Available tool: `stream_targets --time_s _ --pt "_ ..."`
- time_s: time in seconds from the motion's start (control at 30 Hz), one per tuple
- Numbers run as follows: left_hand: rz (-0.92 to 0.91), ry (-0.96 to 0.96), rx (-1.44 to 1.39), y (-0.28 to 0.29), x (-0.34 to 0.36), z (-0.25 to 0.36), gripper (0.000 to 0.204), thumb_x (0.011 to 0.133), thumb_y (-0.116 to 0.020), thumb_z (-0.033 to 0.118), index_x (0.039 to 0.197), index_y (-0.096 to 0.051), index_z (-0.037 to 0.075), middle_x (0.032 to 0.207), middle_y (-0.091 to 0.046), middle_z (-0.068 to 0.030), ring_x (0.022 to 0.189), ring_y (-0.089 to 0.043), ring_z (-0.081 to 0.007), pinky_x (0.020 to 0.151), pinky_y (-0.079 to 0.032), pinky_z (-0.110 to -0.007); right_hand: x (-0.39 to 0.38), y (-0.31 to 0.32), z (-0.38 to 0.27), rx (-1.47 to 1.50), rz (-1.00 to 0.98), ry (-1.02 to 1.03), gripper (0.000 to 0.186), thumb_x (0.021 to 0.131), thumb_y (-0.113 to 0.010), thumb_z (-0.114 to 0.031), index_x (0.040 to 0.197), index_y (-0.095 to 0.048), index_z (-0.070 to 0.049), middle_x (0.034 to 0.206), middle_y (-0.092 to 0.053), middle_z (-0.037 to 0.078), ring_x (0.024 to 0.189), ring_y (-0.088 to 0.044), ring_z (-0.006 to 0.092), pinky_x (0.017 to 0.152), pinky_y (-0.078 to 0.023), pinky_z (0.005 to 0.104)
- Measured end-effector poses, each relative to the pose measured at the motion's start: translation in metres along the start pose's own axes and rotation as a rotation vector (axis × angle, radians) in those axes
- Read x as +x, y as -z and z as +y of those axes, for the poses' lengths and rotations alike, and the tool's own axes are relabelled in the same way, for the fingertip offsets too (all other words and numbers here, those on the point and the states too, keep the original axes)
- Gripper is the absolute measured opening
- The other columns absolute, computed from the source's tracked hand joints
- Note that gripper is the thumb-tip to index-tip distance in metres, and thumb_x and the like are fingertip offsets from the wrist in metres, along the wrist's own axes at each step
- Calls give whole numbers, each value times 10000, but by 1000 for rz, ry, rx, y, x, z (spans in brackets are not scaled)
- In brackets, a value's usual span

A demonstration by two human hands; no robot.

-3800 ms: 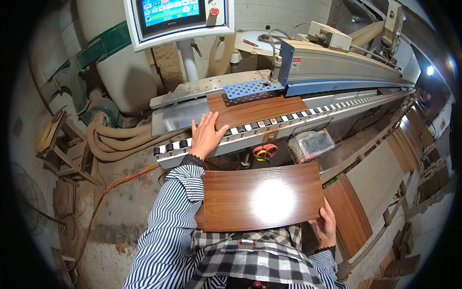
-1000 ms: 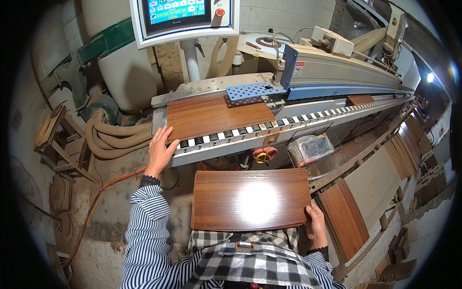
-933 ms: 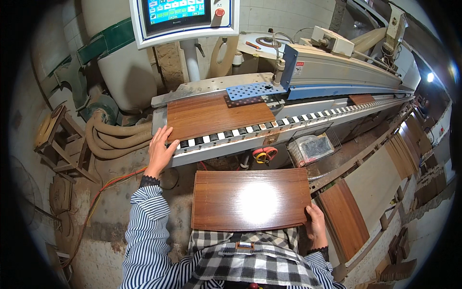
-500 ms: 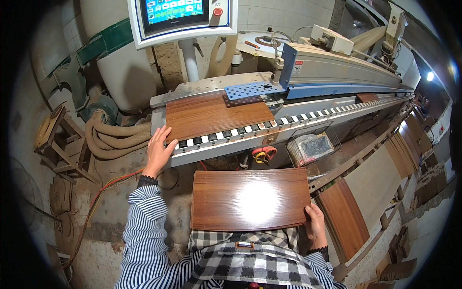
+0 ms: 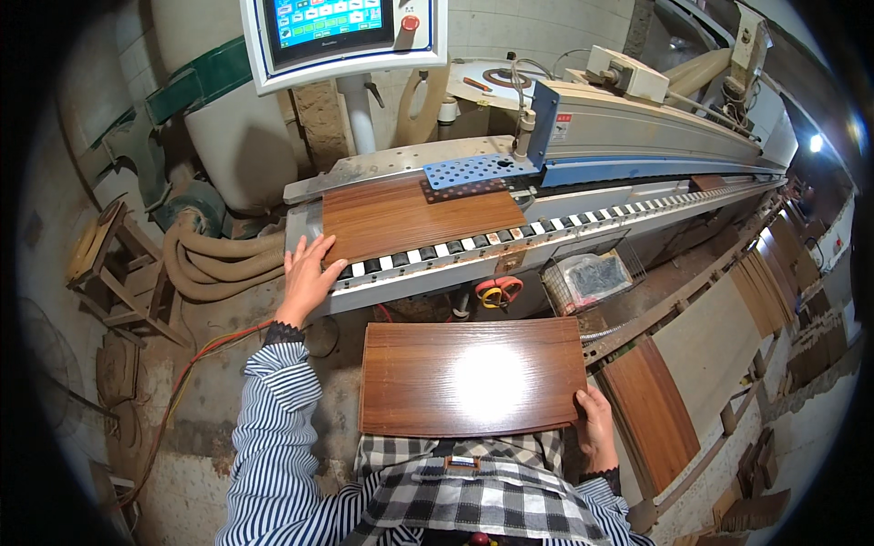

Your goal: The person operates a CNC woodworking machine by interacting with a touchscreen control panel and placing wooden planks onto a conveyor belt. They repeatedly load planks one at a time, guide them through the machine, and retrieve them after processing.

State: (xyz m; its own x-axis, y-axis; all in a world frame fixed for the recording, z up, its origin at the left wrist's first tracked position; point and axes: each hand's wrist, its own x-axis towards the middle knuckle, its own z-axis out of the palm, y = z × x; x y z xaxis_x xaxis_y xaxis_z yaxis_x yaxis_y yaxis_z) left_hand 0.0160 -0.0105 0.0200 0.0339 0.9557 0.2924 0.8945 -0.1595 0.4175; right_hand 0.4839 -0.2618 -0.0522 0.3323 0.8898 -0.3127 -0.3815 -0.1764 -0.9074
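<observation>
A brown wood-grain board (image 5: 419,217) lies on the machine's feed bed, its far right part under a blue perforated plate (image 5: 473,170). My left hand (image 5: 309,273) rests at that board's near left corner, fingers spread and fingertips against its edge. In front of my body is a stack of similar boards (image 5: 410,378), with a bright glare on the top one. My right hand (image 5: 596,420) grips the stack's right edge near its lower corner; the thumb shows on the side and the other fingers are partly hidden beneath.
A roller track (image 5: 437,250) runs along the machine to the far right. The control screen (image 5: 332,25) stands above. Orange-handled scissors (image 5: 498,292) and a wire basket (image 5: 592,278) hang below the track. More boards (image 5: 651,409) are piled at right; hoses (image 5: 209,259) lie left.
The board on the machine has slid slightly to the right, and my left hand has followed it. My right hand and the stack have stayed nearly still.
</observation>
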Motion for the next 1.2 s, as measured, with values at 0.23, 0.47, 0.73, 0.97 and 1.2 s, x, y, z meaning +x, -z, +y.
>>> stream_targets --time_s 0.23,0.47,0.73,0.97,1.2 --pt "12 -47 45 -26 14 34 590 914 -583 451 1404 -483 138 1454 -464 -151 1441 -243 -359 1154 -47 -579 -2 -1 -2 21 -9 -14 308 934 -578 -109 1207 -566 33 1083 -654 80 925 -626 148 820 -503 280" --pt "35 -92 -31 -68 33 77 597 924 -569 447 1419 -460 132 1467 -439 -169 1439 -254 -359 1157 -77 -568 -10 -8 -12 35 -136 31 502 919 -601 -147 1358 -455 47 1103 -655 108 871 -665 173 758 -560 308" --pt "-56 -164 -798 -60 41 56 626 923 -626 292 1447 -392 42 1422 -488 -189 1350 -434 -274 1113 -311 -380 -12 -8 -8 204 -262 73 641 909 -635 -203 1435 -360 38 1061 -669 158 746 -702 201 645 -611 302" --pt "-79 -220 -671 19 -49 41 559 890 -653 258 1394 -493 76 1471 -448 -124 1394 -367 -284 1135 -294 -389 9 -41 -47 212 -251 204 616 957 -581 -222 1477 -315 -24 1146 -641 128 815 -688 202 664 -603 293" --pt "-63 -281 -48 15 -76 23 621 878 -636 455 1409 -492 166 1524 -359 -138 1444 -250 -329 1179 -108 -519 88 -109 -61 216 -414 -23 555 970 -568 -195 1475 -355 -106 1186 -633 141 882 -698 243 740 -605 322"
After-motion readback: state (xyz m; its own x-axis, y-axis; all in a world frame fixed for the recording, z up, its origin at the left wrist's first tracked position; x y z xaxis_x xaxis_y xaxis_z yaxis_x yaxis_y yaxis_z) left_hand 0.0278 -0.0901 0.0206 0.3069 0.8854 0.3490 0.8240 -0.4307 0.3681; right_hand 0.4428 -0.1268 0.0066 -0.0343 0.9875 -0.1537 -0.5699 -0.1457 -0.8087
